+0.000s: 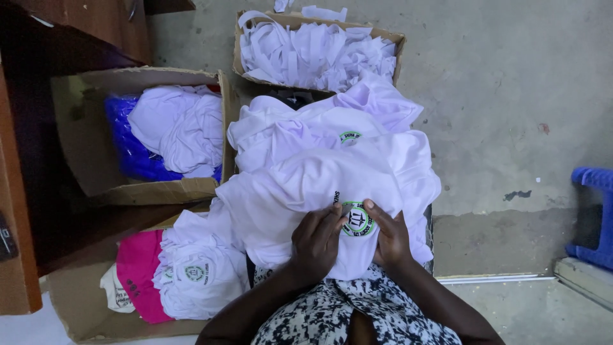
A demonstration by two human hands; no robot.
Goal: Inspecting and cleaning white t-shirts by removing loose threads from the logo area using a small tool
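Round green-white badge (357, 220) on shirt; three brown cartons (153, 190) behind.

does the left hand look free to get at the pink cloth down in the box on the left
Probably not right away: the left hand is gripping the white shirt with the right hand. Otherwise nothing blocks the pink cloth.

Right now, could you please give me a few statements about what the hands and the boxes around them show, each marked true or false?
1. Both hands, left hand and right hand, press on a white shirt. True.
2. The round emblem lies between them. True.
3. The top box holds pink shirts. False: white strips.
4. The pink garment lies in the lower-left box. True.
5. The blue stool stands at the left. False: at the right.
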